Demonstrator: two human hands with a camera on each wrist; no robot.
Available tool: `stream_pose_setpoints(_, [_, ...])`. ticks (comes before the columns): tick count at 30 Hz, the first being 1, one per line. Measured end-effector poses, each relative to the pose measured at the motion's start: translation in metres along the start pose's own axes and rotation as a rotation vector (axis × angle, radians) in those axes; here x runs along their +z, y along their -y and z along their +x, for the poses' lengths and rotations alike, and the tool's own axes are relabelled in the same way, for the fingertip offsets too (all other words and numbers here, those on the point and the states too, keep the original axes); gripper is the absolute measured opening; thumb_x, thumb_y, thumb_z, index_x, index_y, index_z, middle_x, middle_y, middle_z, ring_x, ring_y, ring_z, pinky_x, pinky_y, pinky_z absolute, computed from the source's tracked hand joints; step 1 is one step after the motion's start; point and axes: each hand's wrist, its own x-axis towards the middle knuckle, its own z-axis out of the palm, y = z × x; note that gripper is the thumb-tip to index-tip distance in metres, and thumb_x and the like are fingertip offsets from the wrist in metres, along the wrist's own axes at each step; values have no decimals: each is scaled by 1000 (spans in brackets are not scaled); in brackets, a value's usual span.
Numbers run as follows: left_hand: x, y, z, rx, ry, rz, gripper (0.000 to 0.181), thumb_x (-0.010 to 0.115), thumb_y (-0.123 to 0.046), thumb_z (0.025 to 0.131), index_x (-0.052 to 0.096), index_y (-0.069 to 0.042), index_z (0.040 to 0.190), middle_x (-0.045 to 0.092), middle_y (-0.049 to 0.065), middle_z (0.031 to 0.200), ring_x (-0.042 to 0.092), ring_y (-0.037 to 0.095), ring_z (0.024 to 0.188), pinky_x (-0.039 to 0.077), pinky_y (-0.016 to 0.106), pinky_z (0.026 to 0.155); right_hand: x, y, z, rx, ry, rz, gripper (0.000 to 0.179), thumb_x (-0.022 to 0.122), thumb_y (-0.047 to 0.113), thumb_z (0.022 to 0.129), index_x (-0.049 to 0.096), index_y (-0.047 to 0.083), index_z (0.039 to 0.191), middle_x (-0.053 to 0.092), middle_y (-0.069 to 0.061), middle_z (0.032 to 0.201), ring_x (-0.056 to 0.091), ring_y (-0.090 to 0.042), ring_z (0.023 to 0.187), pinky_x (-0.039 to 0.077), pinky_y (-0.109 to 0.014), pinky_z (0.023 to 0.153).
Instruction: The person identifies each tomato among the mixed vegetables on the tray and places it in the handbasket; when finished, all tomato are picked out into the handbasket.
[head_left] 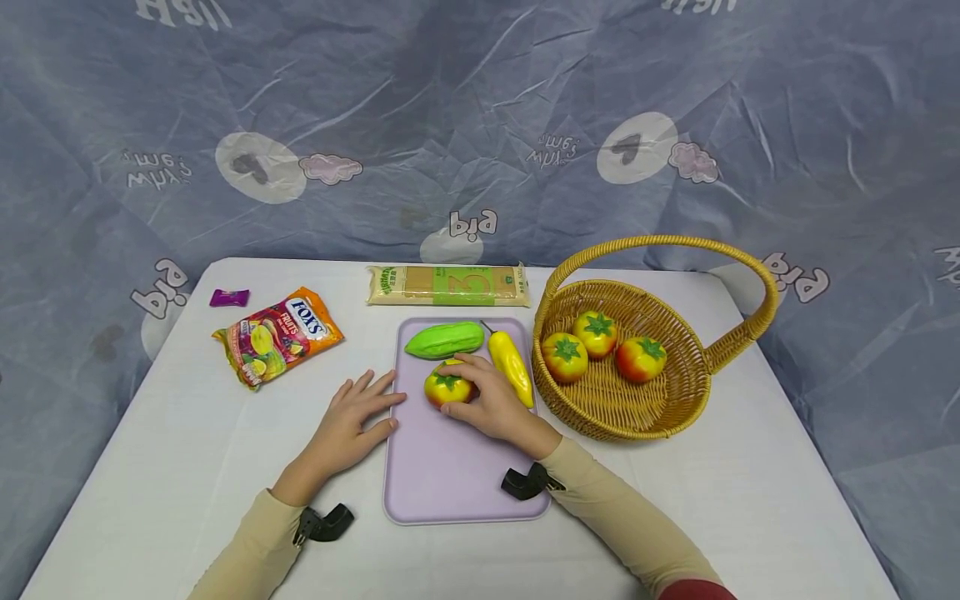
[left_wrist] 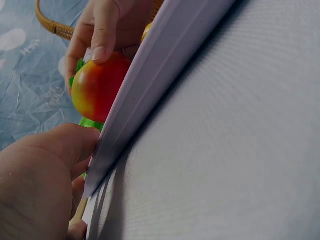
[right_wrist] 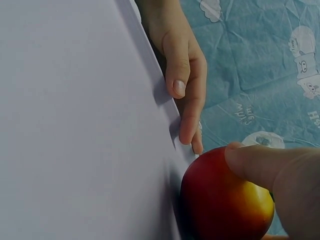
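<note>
My right hand (head_left: 495, 402) holds a red-and-yellow toy tomato (head_left: 444, 388) with a green leafy top, thumb on one side and fingers on the other. The tomato is at the upper middle of the lilac tray (head_left: 465, 475). Just behind it on the tray lies a green ridged toy gourd (head_left: 444, 340), and a yellow toy pepper (head_left: 512, 367) lies to its right. My left hand (head_left: 347, 427) rests at the tray's left edge with its fingers spread, fingertips touching the rim. In the left wrist view, the tomato (left_wrist: 100, 87) sits beneath the right thumb.
A wicker basket (head_left: 622, 417) with a tall handle stands right of the tray, holding three similar tomatoes (head_left: 596, 333). Behind the tray lies a noodle packet (head_left: 450, 286). An orange candy bag (head_left: 281, 337) and a small purple sweet (head_left: 228, 297) lie at the left on the white table (head_left: 187, 467).
</note>
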Motion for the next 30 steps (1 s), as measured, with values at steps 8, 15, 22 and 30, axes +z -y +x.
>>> stream_pose_setpoints(8, [-1,-1,1,2,-4,2,39,69,-27,94,70,-19,132,48,10,158,33,48,150,15,72,121,-1,0,1,-3,3,-2,48,86,16,81,70,11,126,58,-21,145,51,-37,141,42,-55,116])
stream_pose_setpoints(15, [0,-1,0,2,-4,-4,39,70,-27,93,71,-18,131,49,11,158,34,49,150,15,73,120,-2,0,1,-13,9,3,49,86,16,80,70,10,126,57,-23,144,51,-38,140,42,-55,115])
stream_pose_setpoints(22, [0,0,1,4,-5,2,39,69,-27,93,70,-19,132,48,10,158,34,49,150,16,73,120,-3,-1,3,-29,6,-4,50,87,15,79,70,10,125,59,-22,143,53,-38,138,43,-55,115])
stream_pose_setpoints(30, [1,1,0,5,-11,-1,39,70,-27,93,71,-19,131,49,10,158,34,49,149,16,74,119,-20,13,1,-67,-4,-6,51,87,21,80,70,13,127,60,-20,143,55,-36,136,47,-52,111])
